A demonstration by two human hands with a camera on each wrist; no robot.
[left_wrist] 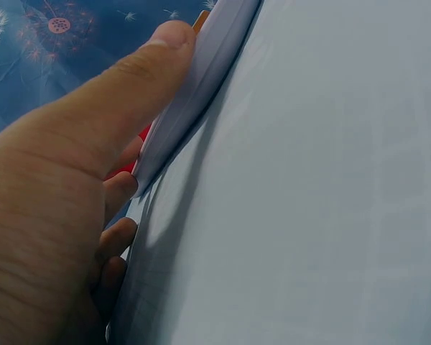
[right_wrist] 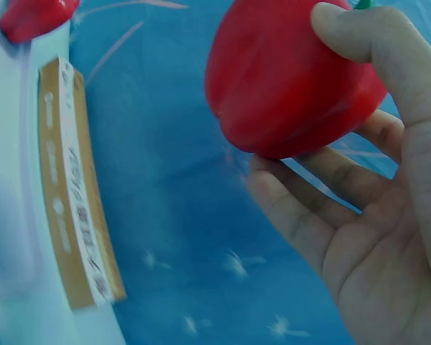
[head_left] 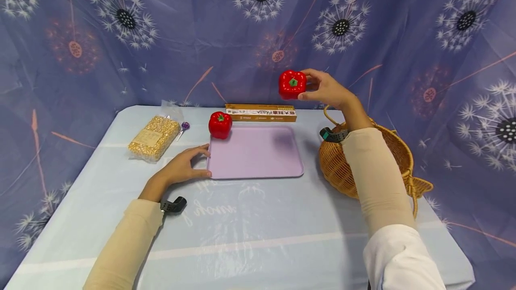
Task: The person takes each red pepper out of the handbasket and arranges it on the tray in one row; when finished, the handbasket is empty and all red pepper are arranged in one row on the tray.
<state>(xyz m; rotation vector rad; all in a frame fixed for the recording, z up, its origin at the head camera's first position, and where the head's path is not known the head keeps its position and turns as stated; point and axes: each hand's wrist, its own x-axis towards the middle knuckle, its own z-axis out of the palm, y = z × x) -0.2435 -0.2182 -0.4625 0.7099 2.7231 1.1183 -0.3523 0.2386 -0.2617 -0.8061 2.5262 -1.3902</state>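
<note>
Head view first, and there it is: the right hand point(head_left: 324, 88) has a red pepper point(head_left: 292, 85) right of centre in the upper half of the frame, pinched between thumb and fingers, green stem facing the camera, held clear of the surface point(head_left: 242, 254). Over to the left hand point(head_left: 181, 167), left of centre: thumb and fingers spread wide, tips touching the left edge of a pale purple tray point(head_left: 258, 155). At that tray's upper left corner sits a second red pepper point(head_left: 220, 125), upright. Just behind the tray lies a long pasta box point(head_left: 261, 113); farther left, a bag of yellow kernels point(head_left: 155, 138) with a small purple-headed stick point(head_left: 184, 126) beside it. On the right of the frame, a wicker basket point(head_left: 338, 171) stands partly behind the right forearm.

Left wrist view now: the thumb stretches to the upper middle of the frame against the tray's edge, with the other fingers lower down, bent and apart along the same side. A sliver of red peeks out between fingers and tray.

And the right wrist view: the held pepper fills the top right of centre, thumb across its side near the stem, fingers underneath. The box slants down the left side, the second pepper cut off at the upper left corner.
</note>
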